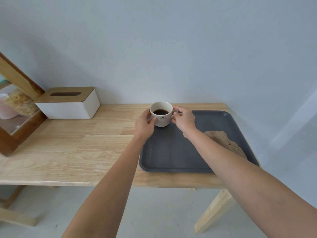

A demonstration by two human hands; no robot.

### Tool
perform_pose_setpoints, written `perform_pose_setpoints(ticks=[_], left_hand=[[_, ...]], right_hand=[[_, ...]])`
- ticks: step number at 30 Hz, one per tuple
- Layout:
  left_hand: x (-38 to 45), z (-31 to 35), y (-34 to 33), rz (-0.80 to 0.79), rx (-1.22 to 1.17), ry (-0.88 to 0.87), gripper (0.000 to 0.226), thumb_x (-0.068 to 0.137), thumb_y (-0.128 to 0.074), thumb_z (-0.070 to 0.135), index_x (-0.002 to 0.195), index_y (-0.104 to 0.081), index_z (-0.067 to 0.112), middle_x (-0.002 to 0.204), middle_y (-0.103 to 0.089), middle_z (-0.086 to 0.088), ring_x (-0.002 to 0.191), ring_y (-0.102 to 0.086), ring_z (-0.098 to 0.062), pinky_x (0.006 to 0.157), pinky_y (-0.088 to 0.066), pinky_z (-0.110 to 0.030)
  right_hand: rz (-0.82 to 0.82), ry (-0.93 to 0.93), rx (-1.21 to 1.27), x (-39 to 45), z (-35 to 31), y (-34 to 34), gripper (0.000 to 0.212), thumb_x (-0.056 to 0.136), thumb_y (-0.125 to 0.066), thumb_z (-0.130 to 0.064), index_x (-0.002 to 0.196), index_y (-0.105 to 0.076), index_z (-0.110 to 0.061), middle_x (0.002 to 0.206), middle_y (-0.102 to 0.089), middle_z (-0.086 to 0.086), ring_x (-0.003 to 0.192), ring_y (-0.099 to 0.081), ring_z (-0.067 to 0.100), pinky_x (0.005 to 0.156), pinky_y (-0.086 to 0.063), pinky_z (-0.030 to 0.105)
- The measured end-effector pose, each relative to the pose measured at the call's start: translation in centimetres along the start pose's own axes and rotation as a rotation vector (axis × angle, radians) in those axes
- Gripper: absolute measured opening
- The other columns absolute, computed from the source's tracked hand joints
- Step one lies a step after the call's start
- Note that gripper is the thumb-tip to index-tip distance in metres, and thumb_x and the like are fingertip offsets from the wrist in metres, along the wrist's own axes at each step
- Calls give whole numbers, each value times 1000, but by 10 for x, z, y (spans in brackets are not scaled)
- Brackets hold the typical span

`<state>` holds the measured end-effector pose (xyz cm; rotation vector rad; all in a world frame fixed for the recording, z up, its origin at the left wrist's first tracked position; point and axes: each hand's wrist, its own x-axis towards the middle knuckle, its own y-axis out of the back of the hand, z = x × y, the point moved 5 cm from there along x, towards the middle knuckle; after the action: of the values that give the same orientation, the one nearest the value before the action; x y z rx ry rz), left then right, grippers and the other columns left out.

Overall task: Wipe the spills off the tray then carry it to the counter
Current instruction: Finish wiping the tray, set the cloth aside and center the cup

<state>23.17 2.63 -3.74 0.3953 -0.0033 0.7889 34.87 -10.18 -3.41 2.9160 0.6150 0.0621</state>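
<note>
A dark grey tray [173,152] lies on the right end of a wooden table [77,148]. At the tray's far left corner is a white cup of dark coffee [161,114]. My left hand [145,125] wraps the cup's left side. My right hand [184,120] grips the handle on its right side. I cannot tell whether the cup's base rests on the tray or hovers just above it. A crumpled tan cloth [224,141] lies on the tray's right side, partly hidden behind my right forearm. No spill shows on the tray's bare surface.
A white tissue box with a wooden lid [70,103] stands at the table's back left. A wood-framed glass case [15,107] holding packaged food sits at the far left. A pale wall runs behind the table, and the table's right edge lies just past the tray.
</note>
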Motion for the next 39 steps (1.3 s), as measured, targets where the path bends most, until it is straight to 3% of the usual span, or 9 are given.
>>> perform_pose_setpoints(ticks=[8,11,15,17,20,24,26,31,39], left_hand=[[4,-9,1,-19,38,34,41,94,-54,13,135,-51,17,131,-60,1,103,-53,0,88,-39,-18],[1,-7,0,-36,43,38,44,94,-53,14,138,-49,18,132,-60,2,108,-56,-3,87,-39,-18],[-10,0,-2,-57,130,-4,40,96,-50,17,136,-47,17,126,-62,-1,117,-59,-17,86,-38,-21],[-22,6,-2,-36,221,-52,37,96,-49,20,133,-46,15,125,-62,-5,116,-57,-23,85,-39,-25],[-49,11,-3,-26,371,-85,51,97,-48,25,144,-32,12,141,-48,-11,129,-45,-29,96,-41,-35],[-99,0,-18,-90,741,-5,68,98,-33,49,153,-8,17,162,-8,-8,149,-1,-28,118,-12,-49],[-122,-6,-30,-110,879,24,73,94,-23,62,153,-5,23,162,0,-9,148,9,-31,115,-4,-56],[-135,-17,-38,-116,1010,74,82,83,-12,77,152,-7,34,161,3,-13,145,12,-41,113,2,-60],[-134,-19,-40,-122,1074,70,81,81,-15,76,151,-10,36,161,-5,-11,144,12,-45,112,1,-59]], right_hand=[[-7,4,-83,8,8,-7,46,93,-43,-1,115,-69,-31,97,-71,4,77,-64,12,88,-58,37],[-43,24,-118,5,6,-6,49,92,-40,-1,118,-67,-33,100,-71,5,90,-65,20,91,-56,37],[-138,53,-243,-2,1,1,47,94,-46,-11,132,-53,-36,114,-66,1,113,-56,16,76,-45,15],[-153,71,-283,-8,-2,16,49,94,-49,-15,140,-44,-33,129,-60,4,121,-52,15,89,-45,22],[-133,177,-421,-20,-8,52,47,95,-49,-17,140,-46,-27,138,-54,5,127,-52,17,101,-39,25],[-74,274,-621,-43,0,115,37,96,-50,-18,133,-54,-22,137,-57,1,120,-58,19,91,-41,18],[-114,264,-704,-61,15,138,38,97,-50,-22,135,-52,-21,143,-52,6,136,-44,25,106,-35,29],[-310,254,-994,-86,48,144,51,99,-40,-42,148,-29,-32,161,-17,0,150,-5,25,117,-11,54],[-237,302,-1189,-59,56,133,49,103,-29,-25,151,-20,-31,162,-14,5,149,-11,32,116,-22,51]])
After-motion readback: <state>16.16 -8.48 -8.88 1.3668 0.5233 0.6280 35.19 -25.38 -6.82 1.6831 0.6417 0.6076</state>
